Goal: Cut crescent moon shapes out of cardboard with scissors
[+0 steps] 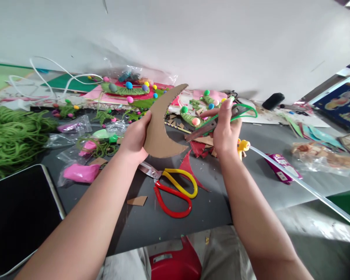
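Note:
My left hand (135,137) grips the lower edge of a brown cardboard crescent (160,120) and holds it upright above the dark table (151,217). My right hand (226,130) is closed around the green handles of a pair of scissors (221,116); their blades point left toward the crescent's inner curve, a little short of it. A second pair of scissors with red and yellow handles (176,190) lies flat on the table below both hands.
A tablet (17,217) lies at the near left. Green yarn (11,136), bags of pink clay (80,171), pom-pom decorations (128,91), red paper scraps (198,149), a clear glue stick (303,186) and a red stool (175,264) surround the hands.

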Motion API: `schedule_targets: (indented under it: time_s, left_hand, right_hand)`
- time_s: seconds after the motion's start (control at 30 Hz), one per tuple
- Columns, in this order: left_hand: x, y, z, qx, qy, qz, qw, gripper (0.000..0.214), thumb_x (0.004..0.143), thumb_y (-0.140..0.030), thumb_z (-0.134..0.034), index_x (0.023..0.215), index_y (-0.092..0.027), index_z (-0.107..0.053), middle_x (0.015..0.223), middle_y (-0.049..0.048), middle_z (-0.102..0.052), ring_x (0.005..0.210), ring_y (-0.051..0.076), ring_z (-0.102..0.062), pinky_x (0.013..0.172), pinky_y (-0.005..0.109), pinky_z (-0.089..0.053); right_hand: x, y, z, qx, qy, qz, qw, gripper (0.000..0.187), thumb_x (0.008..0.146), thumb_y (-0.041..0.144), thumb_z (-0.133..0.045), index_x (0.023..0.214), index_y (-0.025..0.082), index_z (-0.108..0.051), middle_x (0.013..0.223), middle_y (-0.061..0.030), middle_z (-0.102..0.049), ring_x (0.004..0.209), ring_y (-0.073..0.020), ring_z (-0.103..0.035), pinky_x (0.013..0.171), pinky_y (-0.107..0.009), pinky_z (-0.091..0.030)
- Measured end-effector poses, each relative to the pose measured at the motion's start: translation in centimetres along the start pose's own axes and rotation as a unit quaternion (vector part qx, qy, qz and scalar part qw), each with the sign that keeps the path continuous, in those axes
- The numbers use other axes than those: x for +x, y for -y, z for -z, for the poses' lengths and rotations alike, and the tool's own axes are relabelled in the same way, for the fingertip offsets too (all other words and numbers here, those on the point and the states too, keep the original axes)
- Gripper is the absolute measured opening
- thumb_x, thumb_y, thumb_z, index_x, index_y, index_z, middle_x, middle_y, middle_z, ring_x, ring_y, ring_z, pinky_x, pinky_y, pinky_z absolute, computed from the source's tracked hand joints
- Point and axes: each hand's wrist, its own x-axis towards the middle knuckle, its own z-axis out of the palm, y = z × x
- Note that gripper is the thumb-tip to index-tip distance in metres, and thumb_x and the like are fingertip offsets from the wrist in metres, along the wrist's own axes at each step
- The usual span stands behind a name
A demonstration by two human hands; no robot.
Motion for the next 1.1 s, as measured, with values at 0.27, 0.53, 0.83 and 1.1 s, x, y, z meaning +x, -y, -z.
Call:
schedule_targets:
  time_s: [0.27,0.53,0.83,1.1]
  left_hand:
    - [-0.9,-1.0,-0.7,-0.1,-0.034,0.074,0.992,0.027,0.102,-0.043,-0.064,0.089,-0.019,-0.064,0.051,-0.0051,-0.058,0.034,0.01,-0.05,0.038,0.021,-0.042]
    - [-1.4,-1.7,-1.1,-0.152,0.014,0.133,0.979,0.04,0.109,-0.036,-0.052,0.074,-0.016,-0.058,0.046,-0.0056,-0.047,0.027,0.003,-0.036,0.029,0.013,-0.024]
    - [-1.8,-1.3,-1.5,-0.142,0.032,0.125,0.981,0.042,0.11,-0.024,-0.045,0.071,-0.014,-0.057,0.051,-0.0048,-0.047,0.029,0.003,-0.039,0.029,0.014,-0.025]
    - [-1.8,-1.0,-1.1,-0.148,0.074,0.133,0.977,0.043,0.109,-0.02,-0.04,0.066,-0.018,-0.045,0.047,-0.0074,-0.035,0.025,0.004,-0.031,0.029,0.016,-0.019]
  right_hand:
    - [0.4,-0.9,-0.2,0.159,0.011,-0.06,0.985,0.053,0.092,0.074,-0.064,0.107,0.024,-0.075,0.063,-0.0009,-0.053,0.054,-0.0179,-0.054,0.056,-0.038,-0.05]
    - [-0.5,1.1,0.3,0.201,0.171,-0.077,0.961,0.081,0.093,0.087,-0.033,0.129,0.025,-0.071,0.09,-0.0105,-0.068,0.084,-0.0258,-0.07,0.072,-0.04,-0.058]
    - [-0.8,0.0,-1.7,0.338,0.259,-0.158,0.891,0.047,0.077,0.05,-0.06,0.112,0.022,-0.073,0.079,-0.0054,-0.069,0.073,-0.0224,-0.068,0.068,-0.035,-0.057]
    - [-0.9,-0.7,-2.1,0.326,0.248,-0.174,0.896,0.044,0.081,0.046,-0.062,0.117,0.023,-0.074,0.082,-0.0049,-0.072,0.074,-0.0209,-0.069,0.067,-0.033,-0.059]
